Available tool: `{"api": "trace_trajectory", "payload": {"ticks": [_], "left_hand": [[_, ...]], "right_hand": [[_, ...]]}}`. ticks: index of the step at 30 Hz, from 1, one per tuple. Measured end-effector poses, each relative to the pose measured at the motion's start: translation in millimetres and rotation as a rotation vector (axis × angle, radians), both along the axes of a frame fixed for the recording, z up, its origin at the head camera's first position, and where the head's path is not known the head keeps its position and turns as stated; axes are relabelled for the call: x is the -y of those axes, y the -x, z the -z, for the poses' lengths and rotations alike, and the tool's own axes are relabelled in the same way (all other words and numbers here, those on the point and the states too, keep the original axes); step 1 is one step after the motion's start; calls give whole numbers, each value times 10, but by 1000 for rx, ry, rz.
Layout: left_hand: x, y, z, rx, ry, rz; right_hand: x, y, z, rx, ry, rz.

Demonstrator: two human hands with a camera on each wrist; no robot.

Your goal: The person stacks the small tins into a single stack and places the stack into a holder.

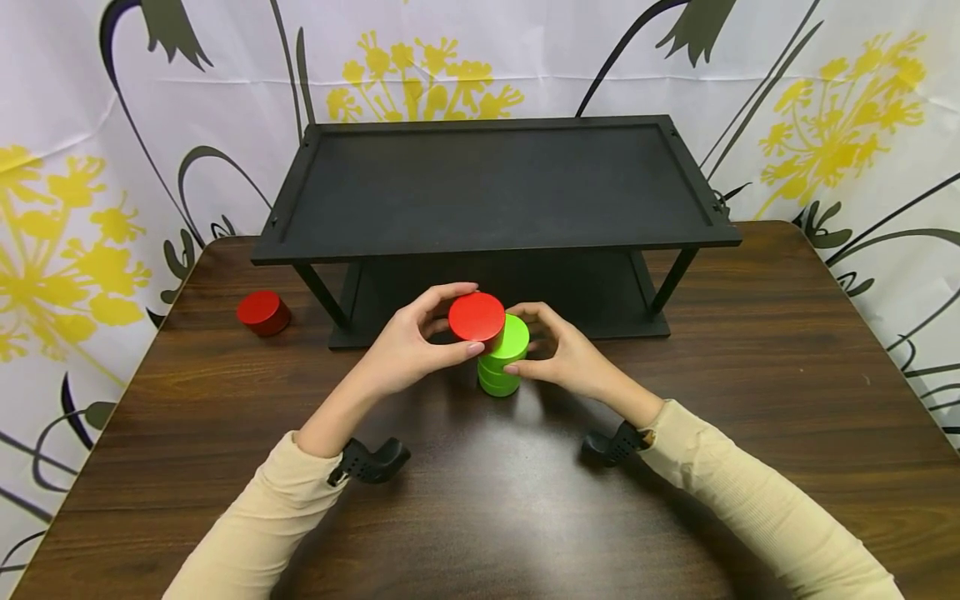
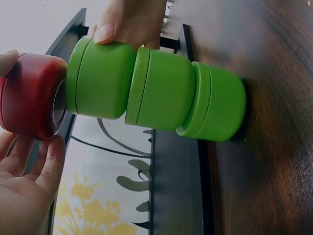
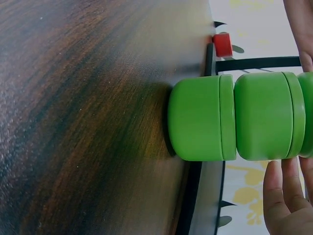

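Three green lidded jars stand stacked on the table, the lowest green jar on the wood, the middle green jar slightly offset above it. My left hand grips a red jar between thumb and fingers, tilted right at the lid of the top green jar. Around that top jar, my right hand curls, thumb on the near side and fingers behind. In the left wrist view the red jar's recessed base faces the green lid. The red jar's far side is hidden by my left fingers.
A second red jar stands at the left of the wooden table. Behind the stack is a black two-tier shelf, its front edge close to my hands. A patterned cloth hangs behind the shelf.
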State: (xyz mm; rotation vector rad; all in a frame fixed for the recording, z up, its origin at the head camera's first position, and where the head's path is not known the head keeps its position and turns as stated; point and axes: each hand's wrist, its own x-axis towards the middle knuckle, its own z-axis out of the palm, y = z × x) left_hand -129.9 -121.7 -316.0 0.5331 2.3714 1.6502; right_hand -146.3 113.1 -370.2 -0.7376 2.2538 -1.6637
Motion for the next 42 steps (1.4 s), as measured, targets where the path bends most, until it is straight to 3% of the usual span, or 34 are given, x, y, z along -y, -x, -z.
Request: {"api": "trace_trajectory", "payload": {"ticks": [42], "left_hand": [[-186, 23, 68, 7, -27, 55]], "right_hand": [[7, -16, -25, 17, -11, 9]]}}
